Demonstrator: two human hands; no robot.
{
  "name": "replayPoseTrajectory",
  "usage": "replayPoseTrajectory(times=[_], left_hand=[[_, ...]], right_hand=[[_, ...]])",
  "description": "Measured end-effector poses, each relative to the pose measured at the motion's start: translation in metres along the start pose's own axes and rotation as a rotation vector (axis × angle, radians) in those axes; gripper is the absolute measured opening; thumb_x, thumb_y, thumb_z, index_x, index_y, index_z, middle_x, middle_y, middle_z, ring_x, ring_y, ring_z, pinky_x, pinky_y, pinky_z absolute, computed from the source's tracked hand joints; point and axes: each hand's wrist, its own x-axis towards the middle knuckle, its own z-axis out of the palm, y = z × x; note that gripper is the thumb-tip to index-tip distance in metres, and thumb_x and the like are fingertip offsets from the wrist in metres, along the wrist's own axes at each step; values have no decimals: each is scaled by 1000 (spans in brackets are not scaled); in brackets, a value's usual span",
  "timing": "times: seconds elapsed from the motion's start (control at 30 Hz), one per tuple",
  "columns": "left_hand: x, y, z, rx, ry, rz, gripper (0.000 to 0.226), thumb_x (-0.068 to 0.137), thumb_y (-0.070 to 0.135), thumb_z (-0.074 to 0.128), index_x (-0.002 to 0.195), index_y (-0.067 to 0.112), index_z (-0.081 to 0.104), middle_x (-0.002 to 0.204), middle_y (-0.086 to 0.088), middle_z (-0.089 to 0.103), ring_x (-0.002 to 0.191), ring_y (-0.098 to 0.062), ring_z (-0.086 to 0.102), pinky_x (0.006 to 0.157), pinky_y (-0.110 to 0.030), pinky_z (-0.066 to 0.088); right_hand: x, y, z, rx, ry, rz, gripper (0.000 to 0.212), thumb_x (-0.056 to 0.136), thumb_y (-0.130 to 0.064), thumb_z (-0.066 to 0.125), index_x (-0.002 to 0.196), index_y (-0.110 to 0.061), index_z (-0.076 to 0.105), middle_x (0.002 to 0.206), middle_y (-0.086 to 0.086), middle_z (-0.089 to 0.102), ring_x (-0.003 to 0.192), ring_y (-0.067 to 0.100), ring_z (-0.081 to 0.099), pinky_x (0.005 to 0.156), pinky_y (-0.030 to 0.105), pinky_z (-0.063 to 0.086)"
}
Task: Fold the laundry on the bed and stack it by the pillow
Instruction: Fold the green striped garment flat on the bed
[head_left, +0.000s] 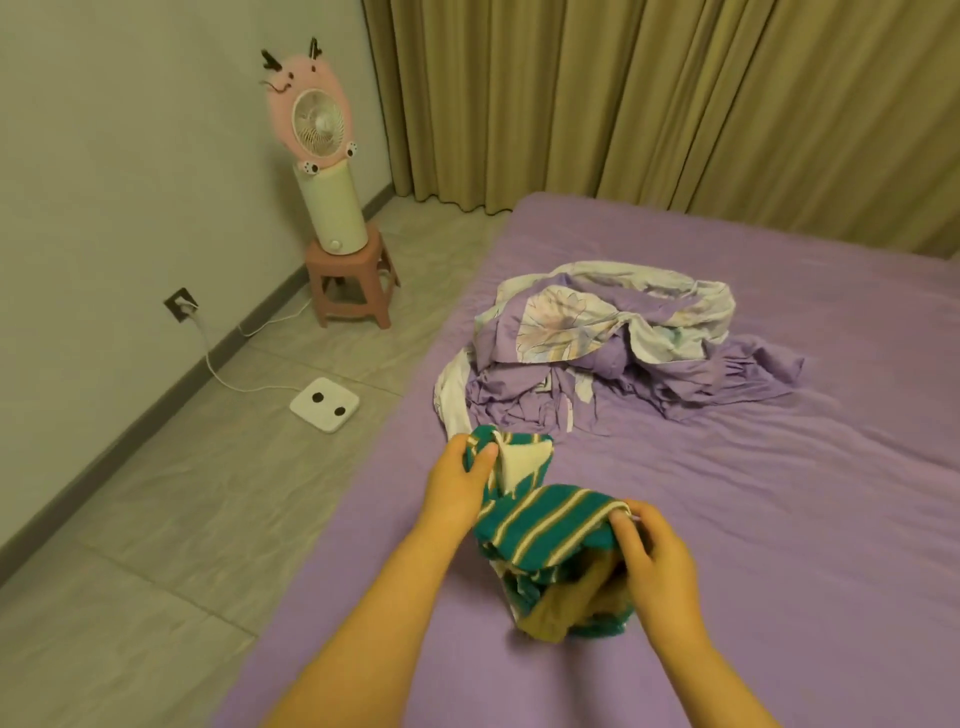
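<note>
A green garment with cream stripes (550, 525) is bunched up on the purple bed (753, 519) near its left edge. My left hand (460, 480) pinches the garment's far end, where a cream patch shows. My right hand (652, 556) grips its near right edge, and tan fabric (566, 610) hangs below the stripes. Beyond them lies a crumpled heap of purple and white floral bedding (613, 353). No pillow is in view.
The grey tiled floor (208, 519) runs along the left of the bed. A white scale (324, 405) with a cable lies on it. A pink stool (353, 280) carries a pink fan (314, 119) by the wall. Tan curtains (675, 104) hang behind the bed.
</note>
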Motion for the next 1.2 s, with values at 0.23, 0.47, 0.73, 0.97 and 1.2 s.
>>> replayPoseTrajectory(times=[0.23,0.47,0.73,0.97,1.2], left_hand=[[-110,134,-8,-274,-158,-14,11,92,16,54,82,16,58,76,-2,55,69,-14,50,67,-29,44],[-235,212,10,-649,-376,-63,23,94,13,34,99,5,54,87,-12,55,78,-22,50,72,-37,41],[-343,246,48,-463,-392,73,25,95,21,38,100,5,56,89,-10,58,81,-19,52,72,-33,41],[-394,256,53,-400,-294,113,23,92,15,42,98,2,60,83,-11,56,75,-19,47,68,-32,37],[-424,252,41,-256,-368,136,19,90,22,43,84,10,57,82,-8,58,77,-19,55,62,-27,49]], right_hand=[[-53,-53,-121,117,111,-112,17,96,-17,51,89,-29,60,87,-11,64,83,4,58,63,16,42],[-127,-83,-205,247,13,-178,21,93,-6,53,99,-25,60,101,-2,65,85,13,66,73,27,55],[-181,-119,-293,145,-104,-386,60,83,-29,70,135,-34,40,132,-22,43,123,2,39,99,24,37],[-227,-132,-321,216,-299,-436,34,78,-46,67,110,-40,56,93,-22,64,89,-4,60,68,13,50],[-249,-139,-335,50,20,-554,18,88,-24,65,94,-38,55,93,-18,59,87,-3,55,69,9,45]])
